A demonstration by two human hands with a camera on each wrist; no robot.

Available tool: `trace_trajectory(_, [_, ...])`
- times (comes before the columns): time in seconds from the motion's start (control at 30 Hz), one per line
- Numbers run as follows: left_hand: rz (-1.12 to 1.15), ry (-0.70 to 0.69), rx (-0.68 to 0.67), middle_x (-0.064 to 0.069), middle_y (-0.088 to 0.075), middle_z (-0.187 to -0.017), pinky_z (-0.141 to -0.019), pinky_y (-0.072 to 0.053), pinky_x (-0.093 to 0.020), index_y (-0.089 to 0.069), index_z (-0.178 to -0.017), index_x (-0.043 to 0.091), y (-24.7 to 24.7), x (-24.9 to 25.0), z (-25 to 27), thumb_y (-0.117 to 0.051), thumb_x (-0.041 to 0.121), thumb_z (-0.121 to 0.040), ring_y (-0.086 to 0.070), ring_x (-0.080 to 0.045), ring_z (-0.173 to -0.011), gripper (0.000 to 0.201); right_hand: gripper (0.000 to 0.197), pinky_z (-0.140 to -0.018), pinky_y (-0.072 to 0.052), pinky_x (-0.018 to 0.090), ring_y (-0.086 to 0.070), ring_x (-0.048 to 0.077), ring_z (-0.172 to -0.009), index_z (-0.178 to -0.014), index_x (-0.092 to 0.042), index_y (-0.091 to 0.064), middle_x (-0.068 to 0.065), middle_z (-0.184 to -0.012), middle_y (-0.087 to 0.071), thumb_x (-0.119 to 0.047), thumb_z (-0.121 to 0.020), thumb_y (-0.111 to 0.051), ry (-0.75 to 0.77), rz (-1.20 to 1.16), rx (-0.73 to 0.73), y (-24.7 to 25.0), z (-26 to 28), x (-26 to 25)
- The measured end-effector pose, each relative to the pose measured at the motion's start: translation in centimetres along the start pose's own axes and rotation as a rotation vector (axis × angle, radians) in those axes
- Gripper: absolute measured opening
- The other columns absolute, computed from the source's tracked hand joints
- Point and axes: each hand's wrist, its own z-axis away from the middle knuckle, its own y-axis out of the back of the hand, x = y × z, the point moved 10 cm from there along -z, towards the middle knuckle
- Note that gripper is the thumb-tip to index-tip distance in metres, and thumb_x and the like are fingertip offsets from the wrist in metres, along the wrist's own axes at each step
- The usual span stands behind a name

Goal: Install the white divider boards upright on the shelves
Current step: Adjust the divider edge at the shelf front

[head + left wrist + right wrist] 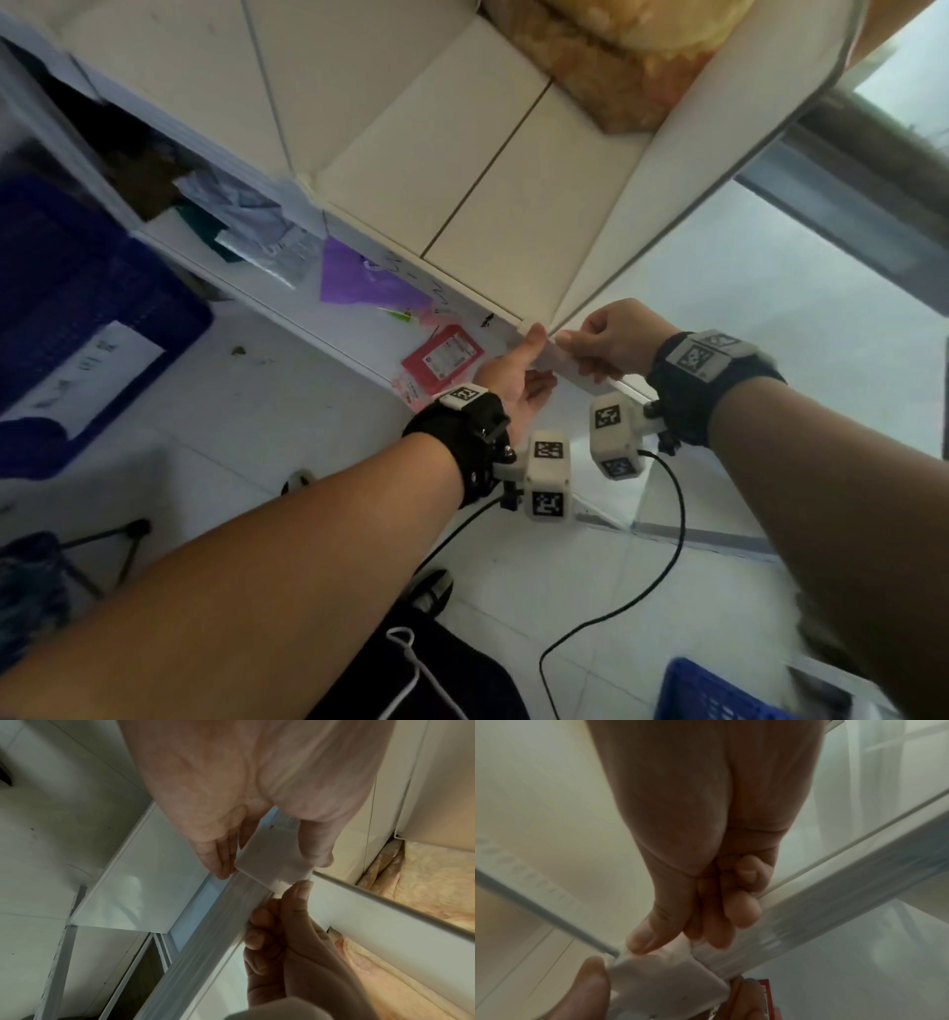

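Observation:
A white divider board (pixel 693 154) stands upright on the white shelf (pixel 462 169), running from the back to the front corner. Both hands meet at that corner. My left hand (pixel 536 354) comes from below and grips a small white clip (pixel 270 860) on the shelf's front rail (pixel 205 933), thumb on one side and fingers on the other. My right hand (pixel 570 352) pinches the front rail (pixel 834 902) beside the clip (pixel 664 975), its thumb at the foot of the divider board (pixel 385 919). How the clip joins the board is hidden by my fingers.
Yellow snack bags (pixel 616 51) lie at the back of the shelf beside the divider. The lower shelf holds a purple packet (pixel 359 277) and a red packet (pixel 441 360). A blue crate (pixel 77 308) stands at left, a blue basket (pixel 719 694) at bottom right, glass at right.

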Motion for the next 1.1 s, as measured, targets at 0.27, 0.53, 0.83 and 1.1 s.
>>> trace_trajectory(0.27, [0.020,-0.016,0.030,-0.014,-0.064,-0.104,-0.097,-0.050,-0.038,-0.059,-0.102,0.007,0.4,0.7,-0.1,-0.076,0.036,-0.079,-0.061,-0.029,-0.101,0.041,0.040,-0.070,-0.058,0.029,-0.066,0.012,-0.056,-0.083,-0.004,-0.068,0.004,-0.069,-0.075,-0.044,-0.085,-0.066,0.028,0.025,-0.041,-0.3,-0.4,-1.4])
trace_trajectory(0.53, [0.076,-0.032,0.043,-0.015,-0.064,-0.107,-0.100,-0.048,-0.041,-0.057,-0.103,0.010,0.7,1.1,-0.3,-0.076,0.038,-0.079,-0.061,-0.030,-0.103,0.041,0.048,-0.068,-0.058,0.030,-0.065,0.015,-0.055,-0.077,-0.005,-0.069,0.008,-0.069,-0.074,-0.052,-0.079,-0.066,-0.002,-0.017,-0.025,-0.8,-0.6,-1.6])
trace_trajectory(0.83, [0.104,-0.057,0.054,-0.013,-0.065,-0.103,-0.098,-0.049,-0.040,-0.056,-0.097,0.012,1.0,1.9,-0.3,-0.074,0.036,-0.082,-0.062,-0.027,-0.098,0.034,0.057,-0.075,-0.060,0.033,-0.066,0.016,-0.057,-0.080,-0.002,-0.071,0.007,-0.069,-0.074,-0.059,-0.079,-0.063,-0.051,0.049,-0.002,-0.9,-0.7,-1.6])
trace_trajectory(1.1, [0.086,-0.051,0.052,-0.015,-0.066,-0.106,-0.094,-0.052,-0.040,-0.057,-0.103,0.009,1.3,2.0,-0.6,-0.077,0.040,-0.078,-0.063,-0.030,-0.101,0.044,0.064,-0.069,-0.059,0.028,-0.066,0.013,-0.055,-0.082,-0.003,-0.072,0.005,-0.069,-0.075,-0.066,-0.076,-0.060,-0.071,0.090,-0.037,-1.1,-0.8,-1.6])
